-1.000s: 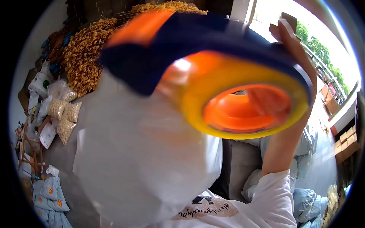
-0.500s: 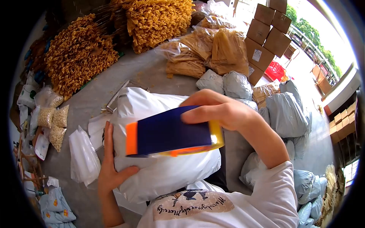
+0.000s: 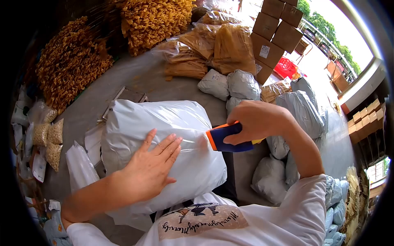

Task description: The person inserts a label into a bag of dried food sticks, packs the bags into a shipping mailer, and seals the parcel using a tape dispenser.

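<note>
A large, stuffed white plastic mailing bag [image 3: 164, 117] lies in front of my body. My left hand [image 3: 154, 164] rests flat on top of it, fingers spread and holding nothing. In my right hand [image 3: 258, 123] is a dark blue tape dispenser [image 3: 232, 137] with an orange edge and a bit of yellow. Its orange end meets the bag's right side. Between that end and my left fingertips runs a shiny strip of clear tape [image 3: 189, 143] across the plastic. My right fingers wrap over the dispenser and hide part of it.
Grey wrapped parcels [image 3: 301, 110] pile up on the right, below stacked cardboard boxes [image 3: 271, 43]. Clear bags of yellowish sheets [image 3: 234, 47] lie beyond. Bundles of orange-brown dried material [image 3: 72, 67] stand at the back left. Flat white bags [image 3: 80, 168] lie left of the mailing bag.
My right hand has brought the tape dispenser from above the bag's middle down to its right side. My left hand has moved from the bag's left edge onto its top. The view has shifted slightly.
</note>
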